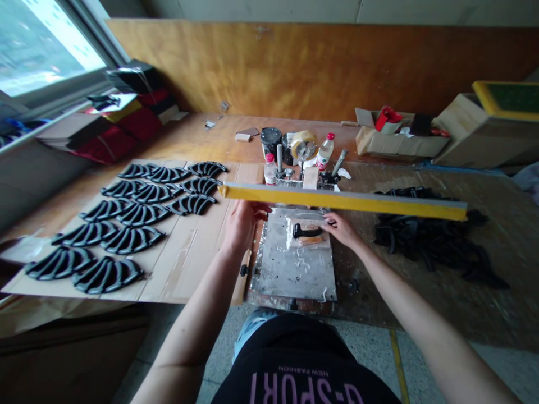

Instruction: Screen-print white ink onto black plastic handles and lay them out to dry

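Hands apart: left hand [245, 225] and right hand [338, 229] just under yellow bar [341, 201], grip unclear; metal plate [295, 272] below, black piece [305, 230] on it.

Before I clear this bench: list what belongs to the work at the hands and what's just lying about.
At the work: left hand, right hand, long yellow bar, black piece, plastic-wrapped block, stained metal plate.

Lying about: roll of tape, tall red-capped bottle, cardboard box.
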`<state>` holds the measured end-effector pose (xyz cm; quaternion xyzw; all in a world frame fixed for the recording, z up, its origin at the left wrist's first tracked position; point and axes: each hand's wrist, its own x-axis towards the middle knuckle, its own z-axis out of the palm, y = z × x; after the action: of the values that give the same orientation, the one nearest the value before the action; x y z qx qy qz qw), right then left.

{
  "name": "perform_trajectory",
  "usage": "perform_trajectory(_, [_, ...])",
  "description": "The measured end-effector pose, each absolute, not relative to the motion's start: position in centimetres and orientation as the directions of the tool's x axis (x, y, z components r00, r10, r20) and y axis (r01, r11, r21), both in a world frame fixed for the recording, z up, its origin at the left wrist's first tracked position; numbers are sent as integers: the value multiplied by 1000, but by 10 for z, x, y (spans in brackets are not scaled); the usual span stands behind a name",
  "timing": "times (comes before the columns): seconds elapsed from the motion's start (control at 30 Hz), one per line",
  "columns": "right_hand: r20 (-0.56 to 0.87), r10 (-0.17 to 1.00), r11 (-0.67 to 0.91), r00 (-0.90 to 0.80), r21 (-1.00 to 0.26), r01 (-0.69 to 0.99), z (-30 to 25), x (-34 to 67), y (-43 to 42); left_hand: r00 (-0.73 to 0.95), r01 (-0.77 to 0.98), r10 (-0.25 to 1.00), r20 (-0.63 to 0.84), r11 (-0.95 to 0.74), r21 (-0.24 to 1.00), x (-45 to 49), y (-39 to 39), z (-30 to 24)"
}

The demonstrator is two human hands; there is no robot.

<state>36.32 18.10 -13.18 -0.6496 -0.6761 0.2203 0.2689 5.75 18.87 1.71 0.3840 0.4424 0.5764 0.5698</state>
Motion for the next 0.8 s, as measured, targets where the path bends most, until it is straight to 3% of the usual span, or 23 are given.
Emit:
perform_trajectory(0.1, [136, 964, 265, -229, -562, 783, -146, 332, 165, -86, -358, 983, -164, 123, 925, 71, 179, 1])
perform_trajectory(0.17, [185, 960, 275, -209, -504, 819, -140, 311, 154, -13, -348, 945, -328, 303, 887, 81, 155, -24])
perform_trajectory(0.27, [276, 941, 310, -197, -468, 827, -119, 274, 126, 222, -265, 756, -616, 654, 708, 91, 111, -65])
perform_trajectory(0.33, [331, 862, 499, -384, -424, 756, -109, 251, 107, 255, -311, 706, -661, 707, 635, 93, 90, -82])
perform_trajectory(0.4, [384, 767, 641, -514, -414, 647, -107, 248, 94, 235, -358, 750, -618, 658, 663, 90, 81, -87])
perform_trajectory(0.43, [414, 765, 643, -494, -437, 629, -109, 258, 91, 239, -351, 782, -576, 622, 700, 86, 80, -85])
perform_trajectory(0.5, [432, 865, 473, -257, -528, 705, -122, 303, 92, 292, -294, 827, -481, 556, 777, 75, 82, -78])
perform_trajectory(0.57, [385, 916, 142, 115, -577, 804, -146, 372, 103, 367, -255, 840, -399, 504, 826, 64, 86, -70])
perform_trajectory(0.7, [162, 776, -509, 609, -408, 758, -205, 505, 122, 452, -282, 844, -290, 443, 851, 50, 89, -65])
perform_trajectory(0.73, [130, 756, -562, 642, -375, 738, -217, 526, 123, 467, -297, 843, -267, 434, 851, 48, 89, -65])
perform_trajectory(0.8, [157, 817, -466, 555, -390, 795, -234, 547, 120, 493, -318, 838, -233, 423, 849, 47, 87, -65])
